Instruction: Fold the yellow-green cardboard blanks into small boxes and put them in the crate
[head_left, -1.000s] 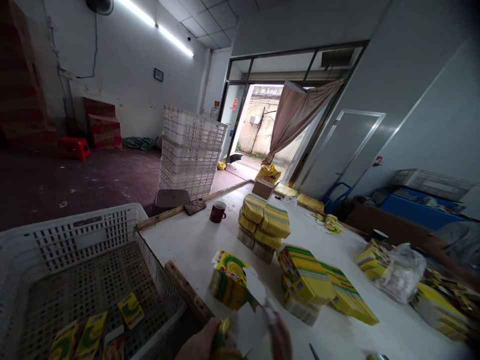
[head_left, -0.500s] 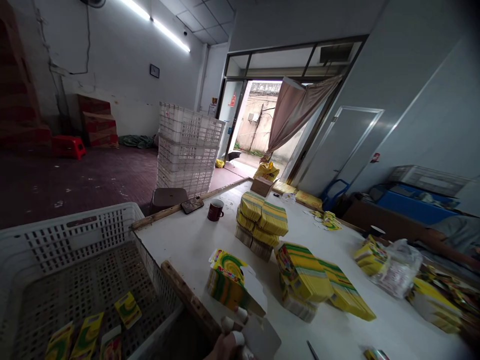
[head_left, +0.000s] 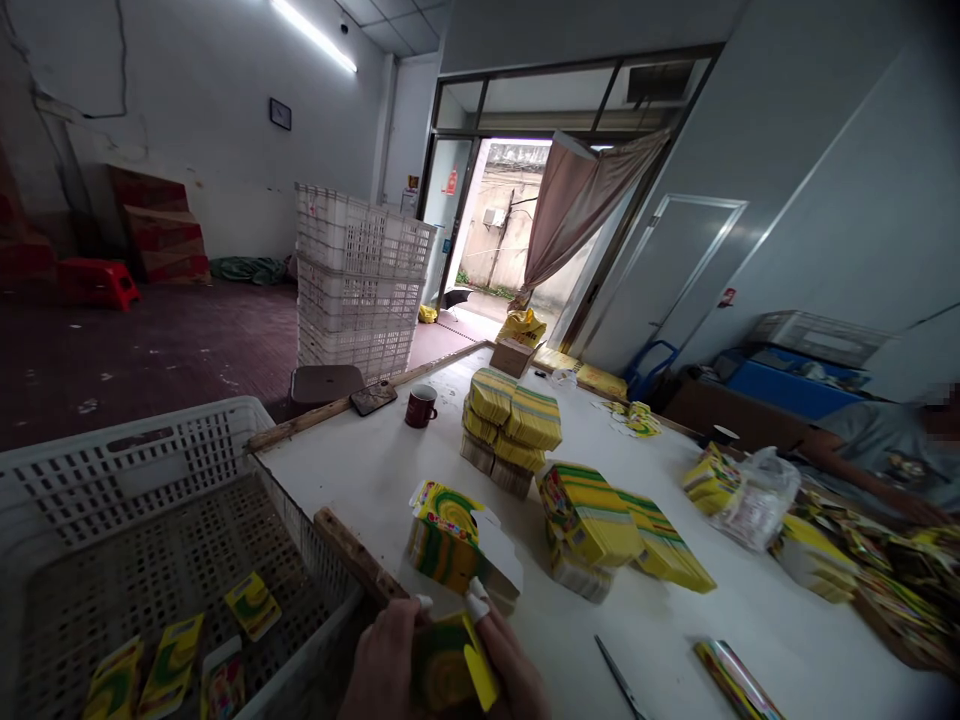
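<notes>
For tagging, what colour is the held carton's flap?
Yellow; the flap shows best in the head view.

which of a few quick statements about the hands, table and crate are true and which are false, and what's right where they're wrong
1. The left hand and right hand both hold a yellow carton. True.
2. The mug stands on the floor. False: it stands on the table.
3. A phone lies to the left of the mug in the picture. True.
4. The nearest white crate contains nothing. False: several yellow cards lie in it.
5. The dark pointed tool is in the right hand. False: it lies on the table.
</notes>
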